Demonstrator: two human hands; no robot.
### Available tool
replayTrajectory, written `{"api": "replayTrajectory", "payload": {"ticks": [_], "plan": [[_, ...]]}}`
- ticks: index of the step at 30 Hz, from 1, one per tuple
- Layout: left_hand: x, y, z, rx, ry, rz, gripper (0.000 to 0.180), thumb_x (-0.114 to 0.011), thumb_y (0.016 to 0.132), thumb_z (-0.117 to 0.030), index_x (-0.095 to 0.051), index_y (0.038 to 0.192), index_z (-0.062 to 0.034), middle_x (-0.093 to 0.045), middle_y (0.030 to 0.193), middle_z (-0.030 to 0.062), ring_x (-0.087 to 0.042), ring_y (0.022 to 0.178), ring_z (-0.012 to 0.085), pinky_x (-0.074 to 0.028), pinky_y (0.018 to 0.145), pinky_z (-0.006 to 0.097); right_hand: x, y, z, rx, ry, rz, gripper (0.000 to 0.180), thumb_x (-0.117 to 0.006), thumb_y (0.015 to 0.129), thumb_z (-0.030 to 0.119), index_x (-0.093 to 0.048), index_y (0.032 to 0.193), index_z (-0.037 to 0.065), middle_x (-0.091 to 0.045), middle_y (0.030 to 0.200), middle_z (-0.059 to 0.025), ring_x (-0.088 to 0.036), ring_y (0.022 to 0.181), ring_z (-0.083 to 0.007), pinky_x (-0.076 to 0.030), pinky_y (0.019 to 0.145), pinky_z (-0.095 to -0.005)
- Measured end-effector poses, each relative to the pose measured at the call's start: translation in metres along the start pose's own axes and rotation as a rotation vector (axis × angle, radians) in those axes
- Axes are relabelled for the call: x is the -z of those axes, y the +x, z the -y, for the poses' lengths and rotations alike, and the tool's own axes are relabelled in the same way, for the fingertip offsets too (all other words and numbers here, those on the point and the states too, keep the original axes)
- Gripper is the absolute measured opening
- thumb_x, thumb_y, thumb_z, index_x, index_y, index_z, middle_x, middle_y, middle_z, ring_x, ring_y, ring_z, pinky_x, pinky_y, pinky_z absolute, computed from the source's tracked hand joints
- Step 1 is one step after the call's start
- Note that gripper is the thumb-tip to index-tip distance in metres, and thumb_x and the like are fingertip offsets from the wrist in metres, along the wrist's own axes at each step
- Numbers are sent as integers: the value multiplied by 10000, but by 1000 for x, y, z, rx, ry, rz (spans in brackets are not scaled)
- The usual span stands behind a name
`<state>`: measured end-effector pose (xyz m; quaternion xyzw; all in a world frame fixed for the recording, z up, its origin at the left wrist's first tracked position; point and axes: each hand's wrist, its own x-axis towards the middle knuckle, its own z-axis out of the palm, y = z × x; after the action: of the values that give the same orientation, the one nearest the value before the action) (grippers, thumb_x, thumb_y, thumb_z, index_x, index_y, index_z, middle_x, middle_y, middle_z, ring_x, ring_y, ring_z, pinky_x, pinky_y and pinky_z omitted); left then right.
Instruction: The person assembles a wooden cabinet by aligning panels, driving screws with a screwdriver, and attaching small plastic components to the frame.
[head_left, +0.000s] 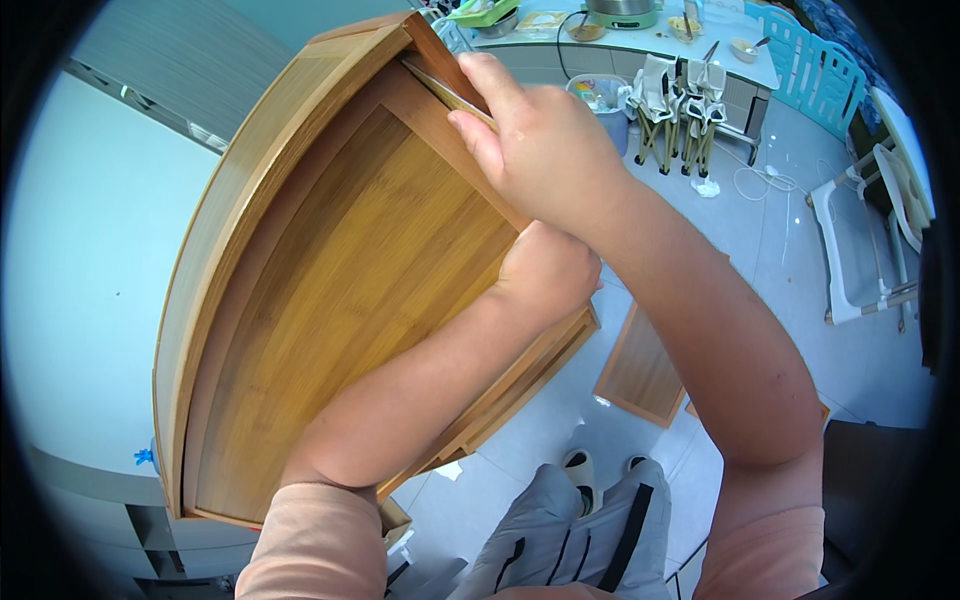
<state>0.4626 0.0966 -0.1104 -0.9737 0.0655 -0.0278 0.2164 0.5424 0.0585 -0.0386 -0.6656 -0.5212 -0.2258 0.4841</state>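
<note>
A wooden cabinet (225,190) with a pale frame fills the left half of the view. Set inside its frame is a brown bamboo-grain panel (360,270), tilted so a narrow gap shows at its upper right corner. My right hand (545,150) grips that corner, with thumb and fingers closed over the panel's edge. Just below it, my left hand (548,268) is closed round the same panel's right edge, its fingertips hidden behind. My left forearm crosses in front of the panel.
Wooden boards (645,365) lie on the tiled floor near my feet. Folding stools (685,105) and a bin (603,100) stand before a counter (650,45) holding a pot and bowls. A white-framed chair (865,230) is at right, and a cable (765,180) trails across the floor.
</note>
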Motion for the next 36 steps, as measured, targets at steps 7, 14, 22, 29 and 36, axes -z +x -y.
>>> {"api": "replayTrajectory", "payload": {"ticks": [7,14,22,29,36], "plan": [[11,1,3,35,-334,-207,274,-523,812,-274,-550,1004,-80,-580,969,119,-535,958,289,-408,819,404,-16,-6,-1,-34,91,-131,329,-554,851,276,-485,1068,39,-601,611,-131,-598,566,-322,-482,509,-406],[-13,4,12,-7,-313,-414,295,-517,845,-275,-512,1060,-72,-531,1047,109,-489,1002,251,-374,869,366,-13,-27,1,-30,72,-246,319,-574,826,198,-530,1115,71,-633,732,-106,-608,614,-284,-488,521,-378],[-13,3,11,-32,240,-330,371,-501,822,-237,-544,1167,-108,-487,1221,67,-387,1188,232,-292,989,410,-8,-29,-5,62,179,-347,231,-564,797,89,-596,1025,70,-637,846,-85,-616,710,-252,-503,579,-331],[-14,-4,15,-54,92,-156,349,-469,846,-185,-471,1173,-62,-487,1162,111,-424,1141,230,-337,957,348,0,-41,-7,-138,449,-410,163,-557,798,29,-601,952,-5,-624,882,-143,-623,768,-259,-489,663,-301],[-17,3,14,-24,133,-170,232,-559,742,-184,-650,949,-134,-592,944,19,-498,977,188,-351,864,305,-13,-53,-27,-254,587,-356,194,-555,822,73,-576,979,-40,-631,875,-157,-626,794,-262,-480,705,-322]]}}
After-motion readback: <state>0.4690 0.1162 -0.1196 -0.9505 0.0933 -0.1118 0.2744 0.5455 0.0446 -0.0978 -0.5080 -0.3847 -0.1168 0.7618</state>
